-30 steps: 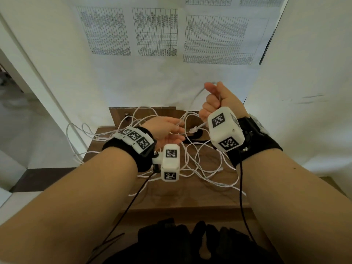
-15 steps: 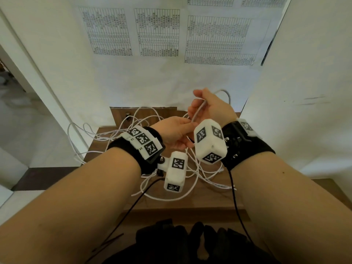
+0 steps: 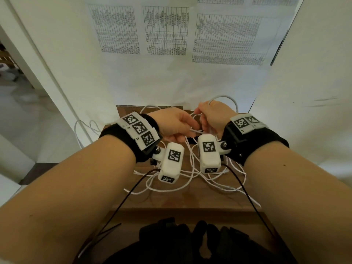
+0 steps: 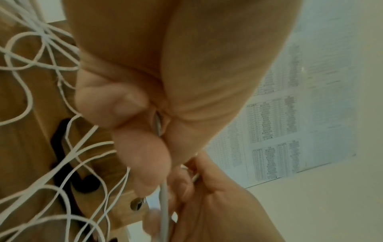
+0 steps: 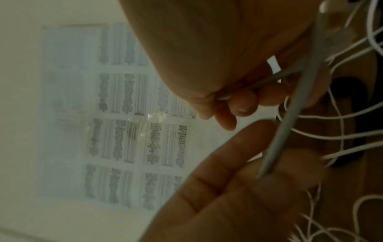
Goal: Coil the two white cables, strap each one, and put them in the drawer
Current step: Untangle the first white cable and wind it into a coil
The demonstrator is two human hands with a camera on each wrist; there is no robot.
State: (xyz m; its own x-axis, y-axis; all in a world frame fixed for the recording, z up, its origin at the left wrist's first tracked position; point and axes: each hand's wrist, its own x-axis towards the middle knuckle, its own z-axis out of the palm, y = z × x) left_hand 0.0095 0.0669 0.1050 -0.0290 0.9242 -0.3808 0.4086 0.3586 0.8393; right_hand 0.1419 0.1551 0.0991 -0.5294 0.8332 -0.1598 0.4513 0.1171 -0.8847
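Two bare forearms reach forward over a small wooden surface (image 3: 171,199), each wrist wearing a black band with white marker blocks. The hands meet close together above the far part of the surface.

The left hand (image 3: 175,123) has its fingers curled in a tight grip; in the left wrist view its thumb (image 4: 116,104) and a fingertip pinch a strand of white cable (image 4: 162,196) that runs down between them.

The right hand (image 3: 215,115) is also closed. In the head view a loop of cable (image 3: 231,100) arcs up and over the back of this hand, and the right wrist view shows curled fingers (image 5: 242,101) holding a strand of it against the palm. Whether both hands hold one cable or two different ones cannot be told.

The rest of the white cables (image 3: 190,185) lies in a loose tangle of overlapping loops across the surface below the hands, with some loops hanging off its left edge. A dark cut-out handle (image 4: 66,157) shows in the wood under the strands.

Printed sheets of tables (image 3: 165,31) are fixed to the white wall behind.
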